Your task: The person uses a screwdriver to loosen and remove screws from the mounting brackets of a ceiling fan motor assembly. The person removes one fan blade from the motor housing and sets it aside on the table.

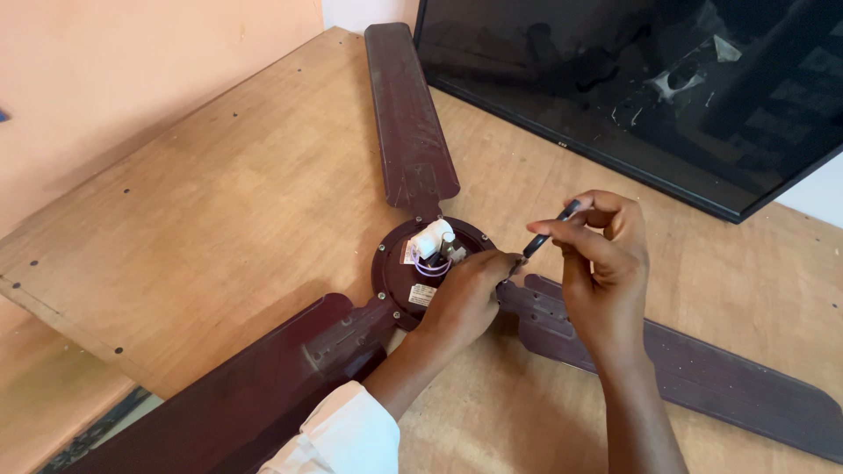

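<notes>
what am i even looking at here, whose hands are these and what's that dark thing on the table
There is one picture, taken by a camera worn on a person's head, looking down at their own two bare hands. On the wooden table lies a dark brown ceiling fan with three blades spread out from a round motor hub. The hub carries a small white part with thin wires. The left hand rests on the hub's edge. The right hand pinches a slim dark screwdriver, angled down toward the hub. At the top right lies a black flat screen.
</notes>
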